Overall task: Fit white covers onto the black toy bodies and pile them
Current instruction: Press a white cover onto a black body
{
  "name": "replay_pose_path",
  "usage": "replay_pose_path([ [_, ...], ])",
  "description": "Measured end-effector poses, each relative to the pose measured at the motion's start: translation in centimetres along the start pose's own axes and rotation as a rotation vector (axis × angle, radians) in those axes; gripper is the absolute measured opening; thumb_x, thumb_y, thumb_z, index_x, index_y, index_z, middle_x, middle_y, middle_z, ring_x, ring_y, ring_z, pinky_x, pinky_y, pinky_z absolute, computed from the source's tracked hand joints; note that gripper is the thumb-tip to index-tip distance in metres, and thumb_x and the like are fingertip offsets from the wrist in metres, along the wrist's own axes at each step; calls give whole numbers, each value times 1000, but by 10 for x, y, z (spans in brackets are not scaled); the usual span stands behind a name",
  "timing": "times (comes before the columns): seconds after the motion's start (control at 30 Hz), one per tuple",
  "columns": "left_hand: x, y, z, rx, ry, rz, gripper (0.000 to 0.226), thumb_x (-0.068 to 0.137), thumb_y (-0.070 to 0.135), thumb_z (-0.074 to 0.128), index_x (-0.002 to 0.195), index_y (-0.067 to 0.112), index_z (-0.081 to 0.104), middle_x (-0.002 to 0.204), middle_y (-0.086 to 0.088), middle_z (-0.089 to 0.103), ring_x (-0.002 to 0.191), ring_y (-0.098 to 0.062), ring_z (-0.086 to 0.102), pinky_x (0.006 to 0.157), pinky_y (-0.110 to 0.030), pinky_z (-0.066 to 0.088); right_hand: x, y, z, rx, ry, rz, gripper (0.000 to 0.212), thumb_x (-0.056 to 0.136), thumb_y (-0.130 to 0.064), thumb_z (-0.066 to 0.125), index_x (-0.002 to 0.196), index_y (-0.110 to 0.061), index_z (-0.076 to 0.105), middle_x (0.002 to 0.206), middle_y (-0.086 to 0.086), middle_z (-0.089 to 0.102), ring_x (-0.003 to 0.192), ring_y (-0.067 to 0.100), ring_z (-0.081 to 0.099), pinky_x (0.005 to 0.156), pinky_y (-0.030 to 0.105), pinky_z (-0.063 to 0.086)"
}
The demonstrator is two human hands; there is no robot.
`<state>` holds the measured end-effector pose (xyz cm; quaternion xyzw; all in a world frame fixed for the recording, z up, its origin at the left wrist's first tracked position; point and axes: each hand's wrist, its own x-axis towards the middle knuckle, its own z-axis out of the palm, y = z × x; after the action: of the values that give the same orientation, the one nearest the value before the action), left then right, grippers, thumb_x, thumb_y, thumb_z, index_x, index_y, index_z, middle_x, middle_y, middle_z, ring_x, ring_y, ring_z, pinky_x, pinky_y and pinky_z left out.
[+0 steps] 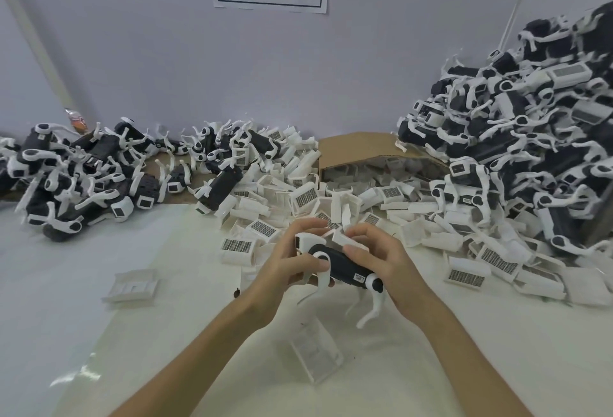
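While both hands hold one body (pixel 345 265) at centre, I'm mid-fit: left hand (pixel 288 262) clenched around its head end, right hand (pixel 381 257) grasping the tail end, fingertips (pixel 356 234) pressing a cover (pixel 345 239) onto its back. Cover looks tilted, not seated, I judge; next move calls for pressing it flat, then tossing it on a pile. Carton (pixel 358 151) at 12 o'clock lies tipped, spilling covers (pixel 303 197). Piles at 2 o'clock (pixel 530 138) and 10 o'clock (pixel 83 177); which is done, can't tell.
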<state>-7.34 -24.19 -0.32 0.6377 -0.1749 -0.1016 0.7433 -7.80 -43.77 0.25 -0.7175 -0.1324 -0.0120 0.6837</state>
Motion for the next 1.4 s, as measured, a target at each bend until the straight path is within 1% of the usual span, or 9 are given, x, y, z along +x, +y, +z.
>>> replay_pose_path([
  [0.13, 0, 0, 0, -16, 15, 5, 56, 63, 16, 70, 118, 21, 61, 103, -6, 64, 101, -44, 65, 81, -49, 58, -1, -2, 1, 6, -27, 13, 32, 82, -28, 67, 105, -7, 64, 96, 15, 72, 85, 32, 71, 73, 37, 59],
  [0.23, 0, 2, 1, -36, 23, -1, 63, 56, 23, 75, 117, 16, 60, 97, -8, 63, 87, -34, 68, 73, -39, 59, -2, -3, 1, 10, -37, 11, 31, 83, -26, 67, 105, -5, 64, 98, 21, 71, 86, 35, 70, 76, 40, 57],
  [0.43, 1, 2, 0, -46, 36, -22, 54, 64, 14, 69, 118, 13, 59, 101, -13, 64, 82, -30, 68, 74, -40, 59, -2, -3, 1, 17, -55, 5, 35, 81, -22, 67, 110, -3, 63, 103, 22, 69, 91, 32, 69, 79, 40, 57],
  [0.63, 0, 6, 1, -108, 43, -23, 70, 51, 26, 76, 117, 8, 59, 97, -14, 67, 72, -30, 66, 67, -36, 57, -2, -3, -1, 49, -95, 11, 36, 79, -15, 68, 114, -9, 63, 108, 17, 71, 99, 34, 69, 82, 36, 57],
  [0.87, -2, 8, 4, -173, 51, -15, 68, 50, 24, 76, 113, 4, 59, 101, -21, 64, 71, -31, 63, 65, -36, 57, -2, -3, -2, 47, -88, 9, 30, 78, -20, 71, 108, -21, 70, 108, 15, 72, 103, 36, 68, 87, 40, 56],
  [1.0, -2, 9, 4, -240, 58, -19, 61, 51, 23, 77, 109, 9, 60, 99, -20, 67, 70, -31, 64, 64, -35, 58, -5, -7, -1, -12, -105, -20, 47, 67, -35, 78, 113, -29, 69, 109, 9, 68, 101, 22, 68, 80, 28, 54],
  [1.1, -1, 8, 4, -270, 81, -24, 61, 52, 24, 77, 109, 10, 60, 99, -18, 69, 74, -31, 67, 68, -37, 60, -5, -5, 1, -91, -71, -54, 54, 63, -30, 83, 115, -34, 68, 111, 9, 64, 99, 22, 67, 80, 26, 53],
  [1.27, -1, 8, 5, -278, 77, -2, 40, 59, 17, 77, 97, 12, 65, 98, -23, 67, 69, -33, 64, 64, -37, 58, -4, -4, 3, -138, 1, -100, 46, 65, -17, 81, 110, -22, 71, 101, 8, 70, 89, 17, 67, 76, 23, 53],
  [1.4, 0, 6, 3, -272, 77, 15, 40, 57, 21, 78, 94, 11, 65, 97, -23, 66, 67, -32, 65, 61, -38, 57, -2, -3, 1, -156, -19, -91, 44, 66, -18, 82, 109, -19, 71, 103, 10, 69, 88, 15, 67, 76, 22, 53],
])
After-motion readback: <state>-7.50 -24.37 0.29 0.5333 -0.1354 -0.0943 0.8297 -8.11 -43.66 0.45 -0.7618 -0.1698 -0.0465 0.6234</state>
